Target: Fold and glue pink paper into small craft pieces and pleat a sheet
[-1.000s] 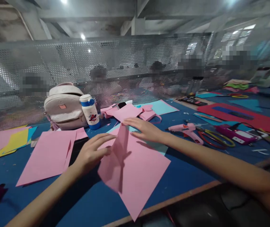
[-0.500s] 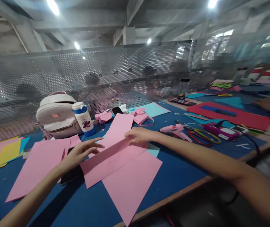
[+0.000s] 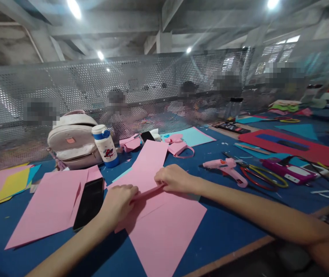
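Note:
Between my two hands, a strip of pink paper (image 3: pixel 147 193) is held by its upper edge, slightly raised and seen almost edge-on. My left hand (image 3: pixel 121 200) is closed on its left end, and my right hand (image 3: pixel 174 179) pinches the right end. Beneath lies a larger pink sheet (image 3: pixel 170 231), reaching toward the table's front edge. Another pink piece (image 3: pixel 151 156) extends away behind the strip. A black phone (image 3: pixel 89 202) rests just left of my left hand, partly over a pink sheet (image 3: pixel 49 204).
A pink glue gun (image 3: pixel 224 167), scissors (image 3: pixel 264 179) and a purple device (image 3: pixel 288 171) lie to the right on the blue table (image 3: pixel 227 238). A white bottle (image 3: pixel 106 148) and a pale backpack (image 3: pixel 76 144) stand at the back left. A red sheet (image 3: pixel 326 150) lies far right.
My left hand has moved right and closed on the strip, where its fingers were spread before. The strip is now tilted up off the sheet. The view has shifted slightly.

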Available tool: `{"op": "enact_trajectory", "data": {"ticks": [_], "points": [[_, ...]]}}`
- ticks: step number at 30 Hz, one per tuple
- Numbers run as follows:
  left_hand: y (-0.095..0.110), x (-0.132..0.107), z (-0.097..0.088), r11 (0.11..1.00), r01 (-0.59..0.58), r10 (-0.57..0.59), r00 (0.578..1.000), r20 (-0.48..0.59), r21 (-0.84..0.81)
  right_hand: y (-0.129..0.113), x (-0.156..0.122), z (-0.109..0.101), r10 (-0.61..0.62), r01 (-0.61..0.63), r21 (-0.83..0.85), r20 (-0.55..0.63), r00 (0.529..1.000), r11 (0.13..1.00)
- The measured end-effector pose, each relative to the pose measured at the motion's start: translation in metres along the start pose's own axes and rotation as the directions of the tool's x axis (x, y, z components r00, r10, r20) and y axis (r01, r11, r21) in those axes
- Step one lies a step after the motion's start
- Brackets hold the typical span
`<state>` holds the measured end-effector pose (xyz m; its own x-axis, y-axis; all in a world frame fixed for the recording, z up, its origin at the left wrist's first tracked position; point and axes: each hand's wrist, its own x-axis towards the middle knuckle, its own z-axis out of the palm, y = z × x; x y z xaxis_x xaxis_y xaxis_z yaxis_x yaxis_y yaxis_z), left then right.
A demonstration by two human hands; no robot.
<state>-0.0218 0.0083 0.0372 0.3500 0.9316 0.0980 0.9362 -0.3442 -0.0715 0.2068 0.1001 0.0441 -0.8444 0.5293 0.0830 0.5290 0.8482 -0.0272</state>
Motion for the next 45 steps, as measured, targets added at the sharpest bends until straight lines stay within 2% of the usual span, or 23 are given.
{"op": "enact_trajectory", "data": {"ticks": [6, 14, 21, 28, 31, 35, 38, 41, 45], "points": [[0.014, -0.026, 0.01, 0.977, -0.106, 0.117, 0.992, -0.046, 0.187, -0.017, -0.022, 0.015, -0.096, 0.096, 0.029, -0.01, 0.995, 0.995], [0.016, -0.054, 0.032, 0.932, -0.206, 0.254, 0.958, -0.131, 0.299, -0.023, -0.053, 0.032, -0.207, 0.205, 0.246, -0.017, 0.978, 0.947], [0.009, -0.055, 0.035, 0.909, -0.307, 0.364, 0.914, -0.178, 0.283, -0.025, -0.055, 0.029, -0.248, 0.232, 0.276, 0.021, 0.969, 0.933], [0.016, -0.046, 0.042, 0.908, -0.345, 0.39, 0.903, -0.18, 0.239, -0.026, -0.052, 0.026, -0.266, 0.25, 0.174, 0.073, 0.961, 0.953], [0.02, -0.04, 0.041, 0.922, -0.323, 0.363, 0.914, -0.183, 0.215, -0.026, -0.047, 0.031, -0.292, 0.289, 0.098, 0.025, 0.956, 0.952], [0.018, -0.033, 0.029, 0.953, -0.267, 0.294, 0.932, -0.215, 0.145, -0.028, -0.039, 0.038, -0.281, 0.293, 0.08, -0.135, 0.95, 0.953], [0.008, -0.026, 0.016, 0.97, -0.231, 0.243, 0.934, -0.26, 0.076, -0.027, -0.03, 0.036, -0.178, 0.219, 0.152, -0.244, 0.953, 0.964], [-0.006, -0.019, 0.006, 0.976, -0.218, 0.21, 0.924, -0.321, 0.01, -0.022, -0.021, 0.026, -0.066, 0.129, 0.2, -0.293, 0.954, 0.971], [-0.025, -0.021, 0.002, 0.968, -0.246, 0.204, 0.893, -0.401, -0.054, -0.012, -0.016, 0.014, -0.048, 0.12, 0.19, -0.347, 0.936, 0.974]]}}
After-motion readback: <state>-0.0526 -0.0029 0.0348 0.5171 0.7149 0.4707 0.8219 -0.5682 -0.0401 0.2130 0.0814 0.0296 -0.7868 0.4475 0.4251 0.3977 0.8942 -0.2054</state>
